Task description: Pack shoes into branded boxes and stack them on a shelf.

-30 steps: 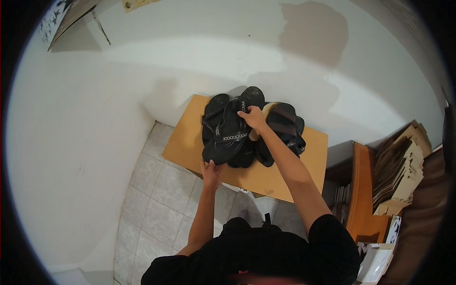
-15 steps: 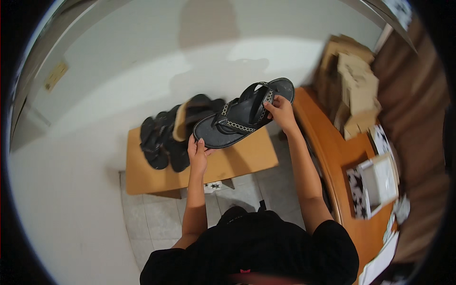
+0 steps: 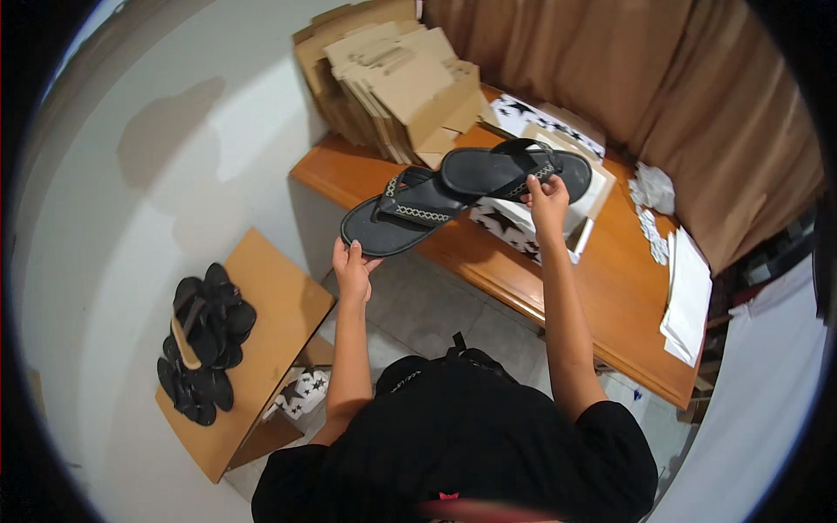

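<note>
Sandals, two black flip-flops with studded straps, held together in the air above the near edge of the wooden desk (image 3: 514, 270): lower sandal (image 3: 392, 222) pinched at its heel by the left hand (image 3: 351, 268), fingers curled closed on the sole rim; upper sandal (image 3: 506, 170) overlapping the first, gripped near its strap by the right hand (image 3: 547, 199), thumb and fingers closed around it. Just beyond and below, an open shoe box (image 3: 558, 205) with a star print, touching the right hand's side of the pair. Behind it, a leaning stack of flat cardboard (image 3: 397, 83); to the right, white papers (image 3: 689, 296). Down left, a low wooden stool (image 3: 261, 340) carrying a heap of black sandals (image 3: 200, 344)

Risks, as judgement only:
- thin pinch at the heel rim, soft sole, so likely to droop or slip free and drop to the tiled floor
- overlapped pair sliding apart, one grip per sandal and no support between
- toe end swinging into the box wall, nudging it toward the desk edge
- cardboard stack tipping if brushed
</note>
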A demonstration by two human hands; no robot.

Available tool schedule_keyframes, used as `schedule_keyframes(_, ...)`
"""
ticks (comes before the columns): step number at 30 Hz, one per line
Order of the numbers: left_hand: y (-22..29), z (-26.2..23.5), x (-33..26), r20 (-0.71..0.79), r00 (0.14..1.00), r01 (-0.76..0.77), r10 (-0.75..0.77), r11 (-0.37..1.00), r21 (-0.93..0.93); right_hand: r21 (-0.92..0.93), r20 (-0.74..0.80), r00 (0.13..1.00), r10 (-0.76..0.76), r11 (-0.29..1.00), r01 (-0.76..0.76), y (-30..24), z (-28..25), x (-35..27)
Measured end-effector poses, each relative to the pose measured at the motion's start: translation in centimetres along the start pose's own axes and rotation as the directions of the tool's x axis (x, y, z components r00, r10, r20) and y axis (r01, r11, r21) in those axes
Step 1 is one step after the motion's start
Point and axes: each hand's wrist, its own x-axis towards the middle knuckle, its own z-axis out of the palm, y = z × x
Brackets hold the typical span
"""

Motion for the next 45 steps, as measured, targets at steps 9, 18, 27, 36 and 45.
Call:
schedule_keyframes(9, -2.7, 6.4, 4.6, -0.049, 0.999, 0.011, -0.013, 0.999, -0.033, 0.249, -0.110, 0.930, 0.350, 0.916, -0.316, 4.4, -7.8, 3.6)
schedule_keyframes(18, -4.6, 9.7, 12.5, 0.062, 0.994, 0.087, -0.087, 0.996, -0.009, 0.303, -0.173, 0.828, 0.533, 0.829, -0.471, 8.9, -7.0, 4.8)
schedule_keyframes(27, -7.1, 12.8, 20.2, 0.205, 0.958, 0.194, -0.201, 0.979, 0.056, 0.216, -0.331, 0.737, 0.589, 0.808, -0.548, 10.4, -7.2, 4.4)
schedule_keyframes(36, -8.9, 15.0, 21.8, 0.274, 0.905, 0.305, -0.325, 0.945, 0.116, 0.136, -0.359, 0.674, 0.646, 0.750, -0.647, 12.5, -7.1, 6.1)
schedule_keyframes(45, -11.3, 13.6, 21.4, 0.132, 0.946, 0.276, -0.296, 0.949, 0.149, -0.182, -0.393, 0.707, 0.588, 0.704, -0.686, 11.8, -6.2, 6.1)
